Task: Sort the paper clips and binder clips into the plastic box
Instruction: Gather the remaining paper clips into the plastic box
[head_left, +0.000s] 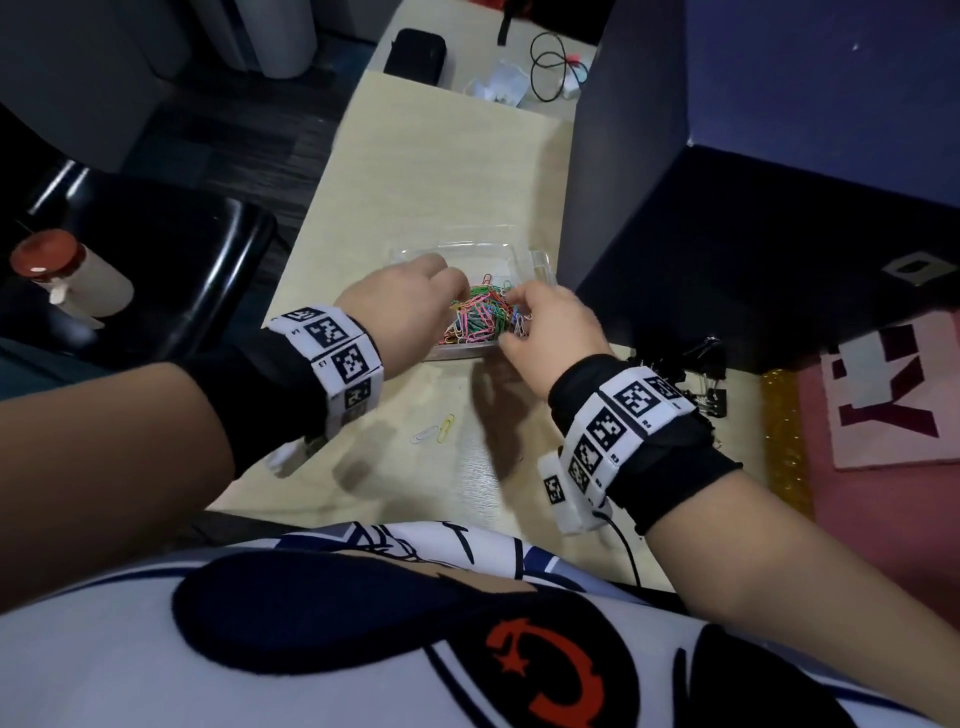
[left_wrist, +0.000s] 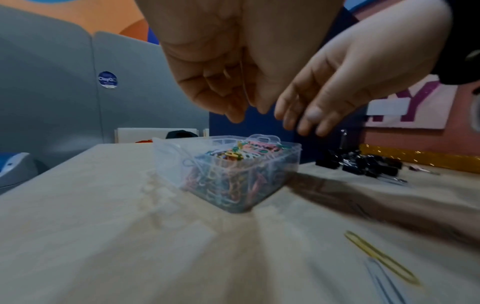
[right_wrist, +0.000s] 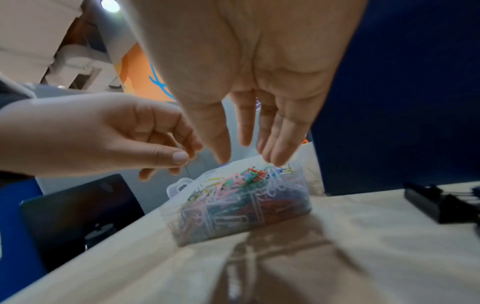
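A clear plastic box (head_left: 540, 260) heaped with coloured paper clips (head_left: 480, 314) stands mid-table, its lid hinged open behind. My left hand (head_left: 447, 283) hovers over the box's left side with curled fingers; in the wrist views the left hand (right_wrist: 182, 158) pinches a thin wire, seemingly a paper clip, between thumb and forefinger. My right hand (head_left: 514, 317) hangs over the right side, and the right hand (right_wrist: 246, 152) points straight fingers down just above the clips, holding nothing. Black binder clips (head_left: 701, 358) lie in a pile to the right. A yellow paper clip (head_left: 447, 427) and a pale paper clip (head_left: 425, 434) lie loose near me.
A dark blue divider (head_left: 649, 182) walls the table's right side, close behind the box. A black case (head_left: 415, 54) and a looped cable (head_left: 550, 65) sit at the far end. To the left, off the table edge, are a black chair (head_left: 182, 270) and a red-capped bottle (head_left: 62, 275).
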